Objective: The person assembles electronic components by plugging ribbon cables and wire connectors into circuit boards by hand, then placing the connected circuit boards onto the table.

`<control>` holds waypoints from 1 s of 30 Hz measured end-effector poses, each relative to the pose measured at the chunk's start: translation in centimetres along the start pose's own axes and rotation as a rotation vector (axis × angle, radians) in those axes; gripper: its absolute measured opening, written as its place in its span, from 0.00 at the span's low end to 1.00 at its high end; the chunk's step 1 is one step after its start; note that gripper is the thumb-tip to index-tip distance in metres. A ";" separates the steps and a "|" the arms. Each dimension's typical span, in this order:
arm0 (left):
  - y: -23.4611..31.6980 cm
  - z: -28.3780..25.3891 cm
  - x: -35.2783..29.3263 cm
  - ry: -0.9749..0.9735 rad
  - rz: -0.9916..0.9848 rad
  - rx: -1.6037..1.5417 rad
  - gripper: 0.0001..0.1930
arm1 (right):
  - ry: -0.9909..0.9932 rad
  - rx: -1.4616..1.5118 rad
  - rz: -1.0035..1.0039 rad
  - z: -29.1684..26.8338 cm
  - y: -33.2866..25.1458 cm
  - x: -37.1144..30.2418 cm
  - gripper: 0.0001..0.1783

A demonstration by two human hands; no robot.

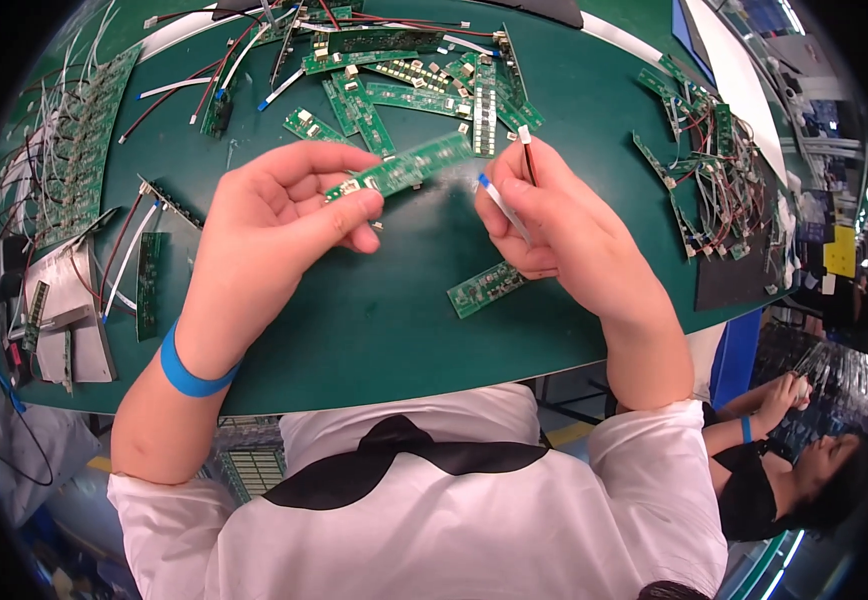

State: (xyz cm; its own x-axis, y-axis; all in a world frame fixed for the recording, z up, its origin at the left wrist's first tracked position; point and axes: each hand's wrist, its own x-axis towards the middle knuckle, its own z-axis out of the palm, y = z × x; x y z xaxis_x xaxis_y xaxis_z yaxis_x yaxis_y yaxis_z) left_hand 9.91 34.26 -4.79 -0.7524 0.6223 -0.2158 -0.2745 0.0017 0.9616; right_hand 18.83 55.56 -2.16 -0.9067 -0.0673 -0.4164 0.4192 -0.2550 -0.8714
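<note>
My left hand (269, 215) pinches a narrow green circuit board (419, 167) near its left end, between thumb and fingers. The board is tilted, its far end rising to the right toward my other hand. My right hand (574, 220) is closed on a thin dark-and-red wire (530, 165) with a white plug on top, and on a white flat cable (504, 208) with a blue tip. A small gap separates the cable tip from the board. Partly covered by my right hand, another circuit board strip (484, 289) lies on the green table.
Several loose board strips (419, 98) are heaped at the back middle. Wired boards (719, 170) are bunched at the right, and a large board panel (84, 140) stands at the left. A metal fixture (74, 310) sits front left. Another person (769, 440) works at the right.
</note>
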 end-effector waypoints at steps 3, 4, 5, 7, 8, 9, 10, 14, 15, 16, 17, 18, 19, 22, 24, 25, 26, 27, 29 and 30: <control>0.1 0.2 -0.4 -0.049 -0.076 -0.048 0.15 | -0.032 -0.171 -0.059 0.3 -0.2 -0.1 0.10; 0.1 0.2 -0.5 -0.061 -0.087 -0.071 0.15 | 0.005 -0.253 -0.085 0.3 -0.1 -0.1 0.09; 0.1 0.2 -0.7 -0.052 -0.094 -0.072 0.15 | 0.041 -0.335 -0.112 0.4 0.0 -0.2 0.08; 0.3 0.6 -0.6 -0.086 -0.102 -0.153 0.15 | 0.090 -0.329 -0.163 0.9 0.0 -0.6 0.06; 0.4 0.7 -0.6 -0.086 -0.109 -0.155 0.15 | 0.140 -0.326 -0.220 1.2 -0.1 -0.7 0.05; 0.4 0.8 -0.7 -0.088 -0.105 -0.157 0.15 | 0.167 -0.375 -0.239 1.1 0.0 -0.7 0.04; 0.3 0.8 -0.7 -0.091 -0.102 -0.160 0.15 | 0.164 -0.373 -0.233 1.0 0.2 -0.6 0.04; -0.1 0.7 -0.8 -0.079 -0.082 -0.149 0.14 | 0.174 -0.515 -0.314 0.8 0.6 -0.6 0.04; -0.1 0.7 -0.8 -0.090 -0.090 -0.149 0.14 | 0.191 -0.542 -0.323 0.9 0.7 -0.6 0.04; -0.1 0.7 -0.9 -0.102 -0.097 -0.150 0.14 | 0.192 -0.541 -0.319 0.9 0.8 -0.7 0.04; -0.1 0.8 -0.9 -0.103 -0.101 -0.151 0.14 | 0.185 -0.476 -0.340 1.0 0.9 -0.8 0.04; -0.2 0.9 -0.9 -0.092 -0.110 -0.145 0.13 | 0.176 -0.409 -0.360 1.0 1.1 -0.8 0.05; -0.3 1.0 -1.0 -0.081 -0.120 -0.140 0.13 | 0.175 -0.407 -0.356 1.1 1.1 -0.7 0.05; -0.5 1.3 -1.2 -0.100 -0.155 -0.193 0.13 | 0.194 -0.433 -0.392 1.3 1.2 -0.9 0.06; -0.7 1.6 -1.3 -0.110 -0.176 -0.222 0.14 | 0.188 -0.403 -0.419 1.5 1.5 -0.8 0.09; -0.8 1.6 -1.4 -0.116 -0.194 -0.250 0.14 | 0.189 -0.401 -0.415 1.5 1.6 -0.7 0.09; -0.9 1.7 -1.4 -0.116 -0.199 -0.251 0.14 | 0.172 -0.453 -0.411 1.6 1.6 -0.7 0.11; -0.9 1.6 -1.3 -0.117 -0.203 -0.241 0.14 | 0.154 -0.504 -0.406 1.6 1.7 -0.6 0.12; -1.0 1.5 -1.3 -0.116 -0.212 -0.232 0.15 | 0.163 -0.560 -0.400 1.7 1.8 -0.6 0.14; -1.0 1.4 -1.3 -0.123 -0.215 -0.213 0.15 | 0.172 -0.621 -0.401 1.7 1.8 -0.6 0.15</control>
State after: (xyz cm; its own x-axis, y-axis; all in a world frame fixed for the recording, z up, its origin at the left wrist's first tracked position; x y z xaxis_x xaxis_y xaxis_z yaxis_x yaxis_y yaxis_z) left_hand 12.01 34.60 -5.24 -0.5887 0.7157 -0.3758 -0.5483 -0.0120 0.8362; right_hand 20.04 53.47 -2.97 -0.9964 0.0806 -0.0274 0.0551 0.3652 -0.9293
